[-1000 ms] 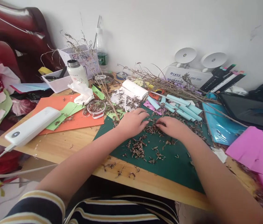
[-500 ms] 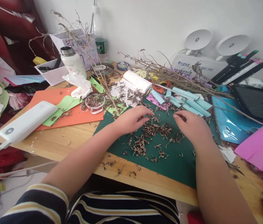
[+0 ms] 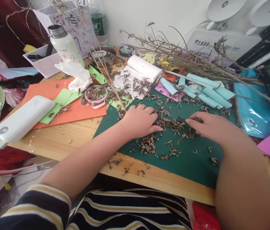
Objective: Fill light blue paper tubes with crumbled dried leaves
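Note:
Dry, curled brown leaves [image 3: 148,144] lie in loose heaps on a dark green mat [image 3: 192,169]. My left hand [image 3: 141,121] rests palm down at the left side of the heaps, its fingers bent and its thumb held apart over the leaves. No object shows in it, though its fingertips are partly hidden. At the right end of the heaps, my right hand [image 3: 206,126] is low over the mat with curved fingers, close to some leaves. A gap shows between its thumb and forefinger, and nothing is visible in its grasp.
Behind the mat lie rolled blue papers [image 3: 212,95], a white paper roll [image 3: 145,68] and dry branches [image 3: 168,54]. To the left are a small round container [image 3: 96,95] of leaf bits, a white bottle [image 3: 65,46] and a corded power bank [image 3: 23,118].
My left hand has turned palm down and lowered onto the leaves. My right hand has shifted and now points more to the left, near the leaves. The view has moved closer.

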Tool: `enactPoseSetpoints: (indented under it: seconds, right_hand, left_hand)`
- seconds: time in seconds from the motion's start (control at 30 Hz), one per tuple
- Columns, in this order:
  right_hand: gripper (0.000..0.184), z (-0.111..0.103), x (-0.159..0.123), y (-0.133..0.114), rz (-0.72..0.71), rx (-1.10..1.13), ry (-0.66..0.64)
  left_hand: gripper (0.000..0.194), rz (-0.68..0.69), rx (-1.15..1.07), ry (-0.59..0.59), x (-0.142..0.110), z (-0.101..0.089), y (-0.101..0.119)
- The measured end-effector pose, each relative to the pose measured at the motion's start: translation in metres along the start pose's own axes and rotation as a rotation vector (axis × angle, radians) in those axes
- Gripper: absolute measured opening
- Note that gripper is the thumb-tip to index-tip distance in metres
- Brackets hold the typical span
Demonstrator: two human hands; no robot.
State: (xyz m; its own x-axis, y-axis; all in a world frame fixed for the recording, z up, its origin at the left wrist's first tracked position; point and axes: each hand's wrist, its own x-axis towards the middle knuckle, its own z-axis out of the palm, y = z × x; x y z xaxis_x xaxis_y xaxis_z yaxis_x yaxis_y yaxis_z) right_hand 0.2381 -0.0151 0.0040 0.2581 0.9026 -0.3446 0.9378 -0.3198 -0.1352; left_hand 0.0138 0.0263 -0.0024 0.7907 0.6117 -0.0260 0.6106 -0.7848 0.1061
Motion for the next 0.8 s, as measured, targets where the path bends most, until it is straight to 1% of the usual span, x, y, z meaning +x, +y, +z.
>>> enactPoseSetpoints:
  seconds: [0.07,0.13,0.2,0.27,0.33,0.4,0.47,0.53,0.6,0.67,0.73,0.8]
  right_hand:
    - [0.023,0.006,0.000,-0.012,-0.137,-0.022,0.028]
    - [0.023,0.010,-0.002,-0.021,-0.322,-0.017,0.074]
    - [0.025,0.012,-0.004,-0.026,-0.500,-0.004,0.095]
    - [0.028,0.012,-0.007,-0.027,-0.619,0.022,0.081]
    - [0.030,0.012,-0.006,-0.024,-0.629,0.059,0.112]
    - [0.031,0.013,-0.001,-0.018,-0.553,0.095,0.210]
    - [0.033,0.015,0.007,-0.011,-0.447,0.111,0.301]
    - [0.036,0.018,0.015,-0.007,-0.384,0.092,0.336]
    - [0.038,0.022,0.020,-0.008,-0.394,0.045,0.335]
    - [0.038,0.026,0.021,-0.015,-0.449,-0.025,0.334]
    - [0.038,0.029,0.019,-0.026,-0.497,-0.110,0.346]
    - [0.037,0.030,0.016,-0.038,-0.525,-0.161,0.352]
  left_hand:
    - [0.043,0.103,-0.052,-0.023,-0.001,0.000,0.000]
    - [0.038,0.183,-0.119,-0.027,-0.003,-0.001,0.000]
    - [0.034,0.228,-0.209,-0.029,-0.005,-0.004,-0.001]
    - [0.030,0.248,-0.321,-0.016,-0.007,-0.008,-0.003]
    - [0.027,0.248,-0.419,0.039,-0.008,-0.009,-0.007]
    - [0.024,0.229,-0.469,0.124,-0.007,-0.007,-0.013]
    - [0.023,0.202,-0.479,0.206,-0.006,-0.004,-0.018]
    - [0.022,0.154,-0.468,0.272,-0.005,-0.002,-0.022]
    - [0.018,0.075,-0.463,0.325,-0.005,0.000,-0.022]
    - [0.015,-0.034,-0.468,0.365,-0.005,0.000,-0.021]
    - [0.020,-0.131,-0.461,0.389,-0.005,0.000,-0.021]
    - [0.031,-0.178,-0.424,0.402,-0.004,0.002,-0.023]
